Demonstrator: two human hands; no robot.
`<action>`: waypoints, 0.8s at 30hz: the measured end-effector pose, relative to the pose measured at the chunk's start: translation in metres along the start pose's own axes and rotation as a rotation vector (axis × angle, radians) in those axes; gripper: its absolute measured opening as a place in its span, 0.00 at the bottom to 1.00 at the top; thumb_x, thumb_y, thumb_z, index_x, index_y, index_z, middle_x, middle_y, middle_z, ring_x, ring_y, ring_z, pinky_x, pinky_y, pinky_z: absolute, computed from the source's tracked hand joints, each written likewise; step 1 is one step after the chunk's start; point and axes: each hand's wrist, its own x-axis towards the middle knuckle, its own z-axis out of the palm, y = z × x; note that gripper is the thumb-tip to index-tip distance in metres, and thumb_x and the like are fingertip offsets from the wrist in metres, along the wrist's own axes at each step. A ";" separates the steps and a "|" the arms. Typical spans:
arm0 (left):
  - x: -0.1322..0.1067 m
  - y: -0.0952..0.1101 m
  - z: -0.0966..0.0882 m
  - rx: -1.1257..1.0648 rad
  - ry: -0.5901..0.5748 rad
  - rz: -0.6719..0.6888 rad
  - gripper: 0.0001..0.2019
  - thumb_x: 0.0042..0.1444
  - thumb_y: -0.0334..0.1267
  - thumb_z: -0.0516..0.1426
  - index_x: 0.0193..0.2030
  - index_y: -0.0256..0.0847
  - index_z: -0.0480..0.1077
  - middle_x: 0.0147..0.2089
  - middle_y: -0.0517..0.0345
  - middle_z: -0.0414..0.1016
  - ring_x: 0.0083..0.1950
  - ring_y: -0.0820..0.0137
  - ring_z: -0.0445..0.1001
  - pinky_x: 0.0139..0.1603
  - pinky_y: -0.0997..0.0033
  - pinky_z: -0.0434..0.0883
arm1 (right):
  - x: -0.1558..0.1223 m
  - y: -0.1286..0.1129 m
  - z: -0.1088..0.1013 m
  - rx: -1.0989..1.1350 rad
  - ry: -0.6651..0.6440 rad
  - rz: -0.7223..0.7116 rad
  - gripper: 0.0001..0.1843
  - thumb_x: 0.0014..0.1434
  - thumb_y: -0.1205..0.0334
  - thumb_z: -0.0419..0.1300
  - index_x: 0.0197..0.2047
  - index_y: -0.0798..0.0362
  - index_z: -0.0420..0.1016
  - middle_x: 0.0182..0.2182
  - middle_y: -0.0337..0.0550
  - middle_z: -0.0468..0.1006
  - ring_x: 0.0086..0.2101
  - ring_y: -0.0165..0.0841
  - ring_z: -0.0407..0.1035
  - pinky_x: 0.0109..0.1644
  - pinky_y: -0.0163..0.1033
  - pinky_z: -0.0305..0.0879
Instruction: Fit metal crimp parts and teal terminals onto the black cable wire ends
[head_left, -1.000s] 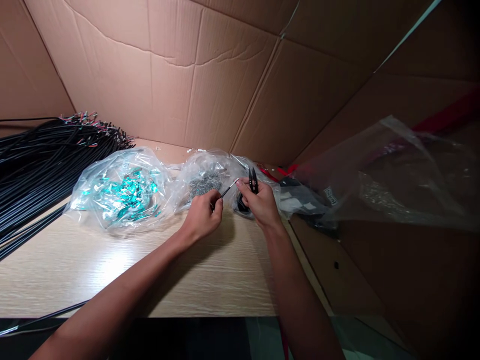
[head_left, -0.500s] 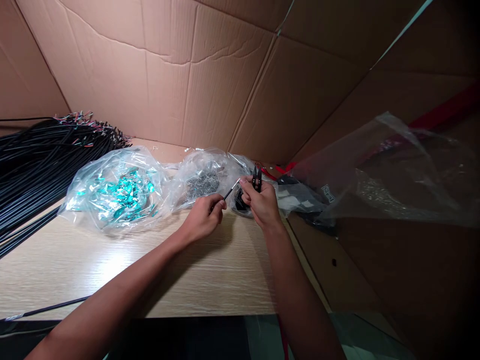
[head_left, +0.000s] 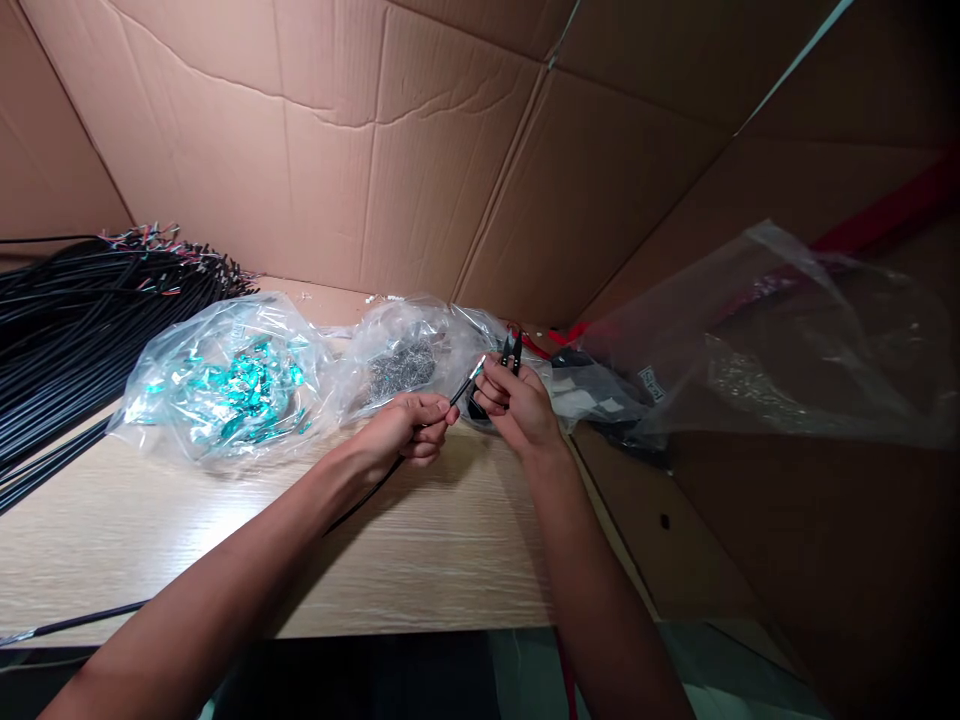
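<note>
A black cable [head_left: 466, 388] is held up just right of the bag of grey metal parts [head_left: 416, 312], its long axis slanting from near left to far right, so that its pale bared tip [head_left: 481, 365] points away from the person and toward the right hand [head_left: 523, 402]. The tip is at the left side of the right thumb and forefinger, the nearer digits to it; they look closed about it, though whether they press on it I cannot tell. The left hand [head_left: 420, 428], in front of that bag, pinches the cable a little way back from the tip, and the remaining length comes out beneath the palm and slopes toward the left forearm. The other right fingers curl around black snips [head_left: 511, 355], which stand to the right of the same bag with blades aimed away from the person, their points apparently parted and beside the cable's tip. Just left of the landmark bag lies a clear bag of teal foil pieces [head_left: 281, 310], with a bundle of black cables [head_left: 90, 320] farther left; behind it rises a cardboard wall [head_left: 322, 190].
</note>
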 end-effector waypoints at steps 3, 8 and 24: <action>0.001 -0.001 0.000 0.111 0.023 0.025 0.18 0.68 0.54 0.60 0.40 0.40 0.67 0.22 0.70 0.50 0.20 0.78 0.43 0.22 0.73 0.47 | -0.002 -0.002 0.002 0.009 -0.002 0.012 0.51 0.41 0.38 0.78 0.42 0.62 0.48 0.22 0.30 0.35 0.20 0.10 0.40 0.24 0.27 0.35; 0.001 -0.010 0.007 0.760 0.370 0.375 0.15 0.71 0.50 0.60 0.52 0.41 0.68 0.23 0.66 0.62 0.23 0.73 0.57 0.28 0.72 0.54 | -0.006 -0.002 0.013 -0.049 0.063 -0.026 0.51 0.40 0.35 0.76 0.44 0.62 0.50 0.22 0.29 0.39 0.20 0.10 0.41 0.24 0.26 0.37; -0.004 -0.010 0.012 0.768 0.406 0.496 0.17 0.76 0.44 0.55 0.36 0.37 0.73 0.29 0.55 0.77 0.26 0.74 0.73 0.31 0.72 0.66 | -0.015 -0.005 0.025 0.106 0.036 0.113 0.28 0.59 0.54 0.64 0.44 0.63 0.50 0.21 0.31 0.36 0.19 0.11 0.39 0.27 0.28 0.31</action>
